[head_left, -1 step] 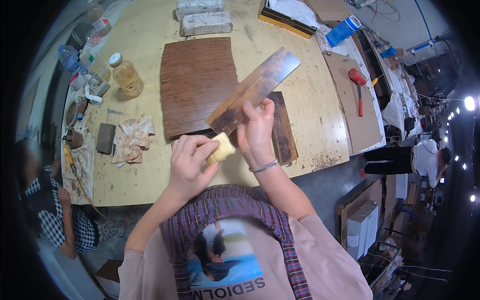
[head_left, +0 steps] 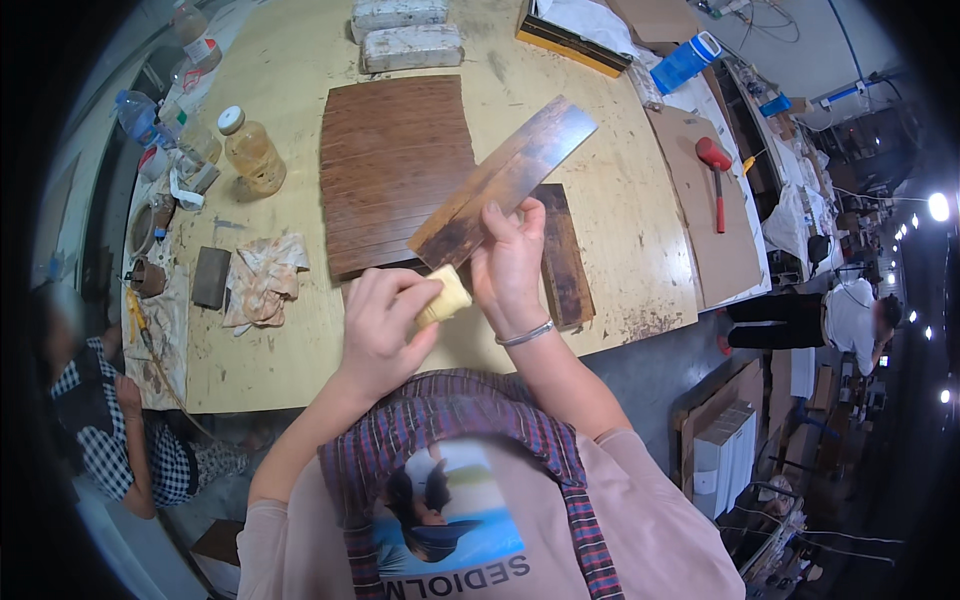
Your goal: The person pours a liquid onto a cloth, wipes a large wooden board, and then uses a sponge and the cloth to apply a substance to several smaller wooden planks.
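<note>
My right hand (head_left: 511,265) grips a dark, glossy wooden plank (head_left: 515,172) near its lower end, thumb on top. The plank slants up to the right, and light glints off its far end. In my left hand (head_left: 385,325) is a small pale-yellow sponge block (head_left: 447,293), pinched between fingers and thumb. It sits just below the plank's near end; whether the two touch I cannot tell. Behind the plank lies a stack of reddish-brown boards (head_left: 395,170). Another dark wooden piece (head_left: 567,260) rests on the table to the right of my right wrist.
On the wooden table (head_left: 300,370) lie a crumpled stained cloth (head_left: 265,280), a grey block (head_left: 211,278) and a capped jar of yellowish liquid (head_left: 255,160). Wrapped bundles (head_left: 410,48) stand at the back. A red mallet (head_left: 716,180) lies rightward. People are at both sides.
The plank and my right hand have shifted very slightly to the left. My left hand keeps its grip on the sponge block.
</note>
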Demonstrator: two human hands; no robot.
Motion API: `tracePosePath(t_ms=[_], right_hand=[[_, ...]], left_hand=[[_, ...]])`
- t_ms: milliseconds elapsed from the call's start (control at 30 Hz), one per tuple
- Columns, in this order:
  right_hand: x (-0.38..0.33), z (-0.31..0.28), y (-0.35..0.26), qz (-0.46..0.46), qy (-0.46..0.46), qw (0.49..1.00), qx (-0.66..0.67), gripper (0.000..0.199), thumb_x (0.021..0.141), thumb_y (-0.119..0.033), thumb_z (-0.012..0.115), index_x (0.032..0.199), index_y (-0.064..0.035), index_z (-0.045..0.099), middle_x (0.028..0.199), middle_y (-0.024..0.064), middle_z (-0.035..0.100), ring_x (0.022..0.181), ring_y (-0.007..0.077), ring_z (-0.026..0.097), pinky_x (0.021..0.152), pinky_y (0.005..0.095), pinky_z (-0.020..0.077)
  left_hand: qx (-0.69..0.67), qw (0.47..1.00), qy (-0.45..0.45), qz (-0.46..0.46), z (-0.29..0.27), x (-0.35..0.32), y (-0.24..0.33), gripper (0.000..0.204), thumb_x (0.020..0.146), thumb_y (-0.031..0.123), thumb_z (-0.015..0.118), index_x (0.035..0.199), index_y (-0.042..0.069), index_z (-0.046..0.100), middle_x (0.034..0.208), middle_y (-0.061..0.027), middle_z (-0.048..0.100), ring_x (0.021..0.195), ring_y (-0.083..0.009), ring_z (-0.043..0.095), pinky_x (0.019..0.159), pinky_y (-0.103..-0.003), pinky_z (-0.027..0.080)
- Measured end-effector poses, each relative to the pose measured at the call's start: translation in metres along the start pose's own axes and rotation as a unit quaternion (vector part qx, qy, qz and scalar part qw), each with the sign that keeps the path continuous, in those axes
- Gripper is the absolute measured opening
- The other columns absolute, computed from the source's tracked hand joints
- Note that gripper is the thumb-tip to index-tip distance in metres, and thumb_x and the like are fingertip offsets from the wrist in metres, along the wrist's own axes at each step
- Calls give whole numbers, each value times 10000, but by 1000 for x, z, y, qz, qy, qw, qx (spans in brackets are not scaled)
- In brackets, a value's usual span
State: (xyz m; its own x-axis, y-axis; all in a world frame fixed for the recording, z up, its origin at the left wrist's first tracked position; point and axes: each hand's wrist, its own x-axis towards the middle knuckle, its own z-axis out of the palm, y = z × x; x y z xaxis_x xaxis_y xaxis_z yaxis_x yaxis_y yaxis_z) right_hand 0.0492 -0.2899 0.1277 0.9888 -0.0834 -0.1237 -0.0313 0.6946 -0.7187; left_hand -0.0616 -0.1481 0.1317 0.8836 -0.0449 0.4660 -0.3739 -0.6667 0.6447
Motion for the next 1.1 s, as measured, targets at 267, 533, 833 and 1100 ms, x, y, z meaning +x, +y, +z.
tracePosePath(t_ms=[267,533,833,1100], right_hand=[[2,0,-1,-4,39,999,14,309,924,80,526,1172,-23,372,1163,142,548,1043,196,573,899,347,507],[0,2,-1,8,31,999,19,304,928,72,508,1171,-41,365,1187,149,514,1034,202,562,897,360,515],[2,2,1,11,26,999,35,301,930,63,486,1181,-59,375,1251,145,490,1152,269,533,1033,483,448],[10,-18,-4,90,43,995,2,210,915,22,489,1116,-29,523,1097,102,607,1058,219,585,948,379,479]], left_hand=[[-92,992,64,58,-4,5,-7,402,620,35,749,1011,57,657,915,-113,612,842,-308,585,747,-406,469],[-4,994,-51,93,1,4,-7,379,618,79,751,983,74,647,914,-80,585,839,-274,564,726,-386,415],[-40,998,-29,32,6,1,-13,388,627,46,750,999,52,639,906,-118,575,842,-321,553,757,-416,427],[-131,974,118,-140,-25,-8,-21,360,674,-6,726,1025,19,647,969,-103,623,899,-221,594,818,-324,468]])
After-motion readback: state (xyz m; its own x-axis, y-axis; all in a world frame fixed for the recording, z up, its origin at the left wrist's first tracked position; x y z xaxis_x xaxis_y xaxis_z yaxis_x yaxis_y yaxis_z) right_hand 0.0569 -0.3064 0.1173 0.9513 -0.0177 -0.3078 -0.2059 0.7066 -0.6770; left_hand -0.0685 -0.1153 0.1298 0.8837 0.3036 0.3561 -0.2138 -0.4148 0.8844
